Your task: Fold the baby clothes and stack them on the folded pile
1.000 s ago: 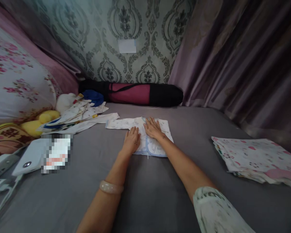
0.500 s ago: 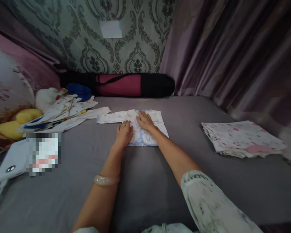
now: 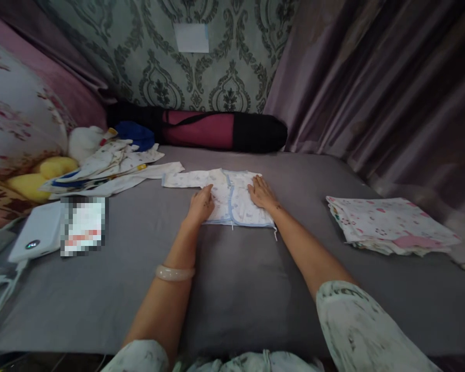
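A small white baby shirt (image 3: 241, 205) with blue trim and a faint print lies front up on the grey sheet. Its left-side sleeve stretches out flat toward the left; the other sleeve does not show spread out. Thin ties stick out from the bottom hem. My left hand (image 3: 201, 204) rests on the shirt's left side edge, fingers extended and close together. On the upper right part of the shirt lies my right hand (image 3: 262, 194), flat with its fingers stretched out.
Folded printed cloths (image 3: 389, 222) lie on the right. At left are a pile of small clothes (image 3: 108, 165), a yellow plush (image 3: 31, 183), a white power bank (image 3: 36, 232) with a cable, and a blurred packet (image 3: 85, 225). A long black-and-red bag (image 3: 199, 129) lies along the wall.
My right hand has slid from the shirt's middle to its right side, uncovering the front opening. My left hand stays at the left edge. The view has shifted slightly.
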Tool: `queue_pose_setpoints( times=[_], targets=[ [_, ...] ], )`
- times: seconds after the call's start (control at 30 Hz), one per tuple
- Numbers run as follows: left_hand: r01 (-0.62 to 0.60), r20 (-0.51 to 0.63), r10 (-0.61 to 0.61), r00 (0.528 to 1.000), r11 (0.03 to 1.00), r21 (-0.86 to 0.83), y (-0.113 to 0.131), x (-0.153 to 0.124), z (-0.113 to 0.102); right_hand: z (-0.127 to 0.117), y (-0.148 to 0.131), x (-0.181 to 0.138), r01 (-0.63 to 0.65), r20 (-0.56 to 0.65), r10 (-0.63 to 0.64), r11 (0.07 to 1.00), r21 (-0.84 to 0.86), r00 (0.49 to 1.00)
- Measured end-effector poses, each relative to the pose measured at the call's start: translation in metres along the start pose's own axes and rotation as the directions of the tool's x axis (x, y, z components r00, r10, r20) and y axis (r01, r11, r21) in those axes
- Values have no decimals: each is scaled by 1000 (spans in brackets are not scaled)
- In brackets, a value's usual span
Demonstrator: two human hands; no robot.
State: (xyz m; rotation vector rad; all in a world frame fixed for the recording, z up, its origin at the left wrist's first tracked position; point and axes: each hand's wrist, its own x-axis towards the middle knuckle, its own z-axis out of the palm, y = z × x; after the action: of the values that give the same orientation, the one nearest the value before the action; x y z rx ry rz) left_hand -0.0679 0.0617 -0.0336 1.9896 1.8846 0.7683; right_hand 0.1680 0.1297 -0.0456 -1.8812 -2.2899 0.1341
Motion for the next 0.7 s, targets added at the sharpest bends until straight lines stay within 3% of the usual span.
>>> queue_pose_setpoints(
  times=[0.2,0.37,0.7],
  targets=[
    [102,-79,-123,989,968,-230,-12,5,-16,-16,-9,-18,61,-51,-61,998,14,997],
    [134,-126,-196,973,912,-388,-22,7,-20,-23,-27,-55,174,58,-175,984,27,983],
    [313,-98,-474,875,710,-630,-44,13,-19,-14,-33,-64,207,147,-199,978,-38,969]
  ],
)
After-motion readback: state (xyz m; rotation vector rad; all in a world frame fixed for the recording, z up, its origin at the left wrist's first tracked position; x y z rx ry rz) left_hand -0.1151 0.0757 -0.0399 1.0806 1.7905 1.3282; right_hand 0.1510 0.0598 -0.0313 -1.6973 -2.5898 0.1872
